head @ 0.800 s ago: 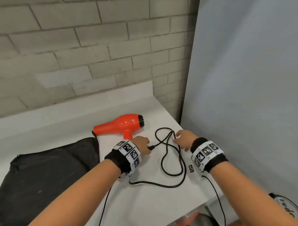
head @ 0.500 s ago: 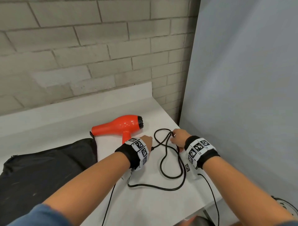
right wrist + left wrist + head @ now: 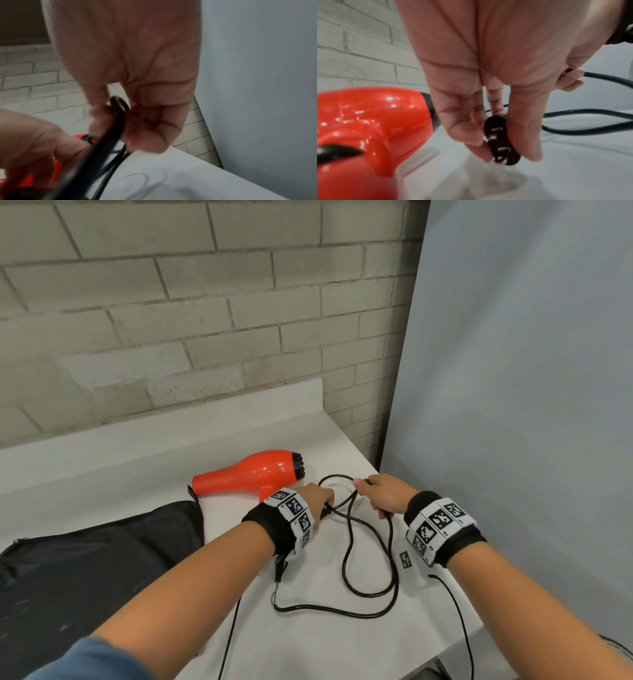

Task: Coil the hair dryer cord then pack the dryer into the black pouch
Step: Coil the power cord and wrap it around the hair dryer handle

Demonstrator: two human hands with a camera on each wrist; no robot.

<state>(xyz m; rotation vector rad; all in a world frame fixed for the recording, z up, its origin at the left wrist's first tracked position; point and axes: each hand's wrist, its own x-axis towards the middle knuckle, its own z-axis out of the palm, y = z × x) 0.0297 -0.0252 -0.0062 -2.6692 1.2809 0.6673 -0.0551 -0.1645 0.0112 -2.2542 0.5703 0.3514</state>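
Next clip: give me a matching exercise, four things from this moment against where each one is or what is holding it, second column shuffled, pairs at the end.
Things:
1. plug
2. cord loop
3. hair dryer
4. black pouch

Places or states:
A. lying on the counter's left side
B. pinched in the left hand
C. lying on the counter, held by neither hand
D. gripped by the right hand

Pairs: 1-B, 2-D, 3-C, 4-A

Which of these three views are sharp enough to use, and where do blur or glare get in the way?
Head view: sharp and evenly lit; the hair dryer, cord and black pouch read clearly, though wall lines bow. Left wrist view: the plug between the left hand fingers is smeared, and glare spots dot the dryer. Right wrist view: dimmest and blurriest; the cord in the right hand streaks.
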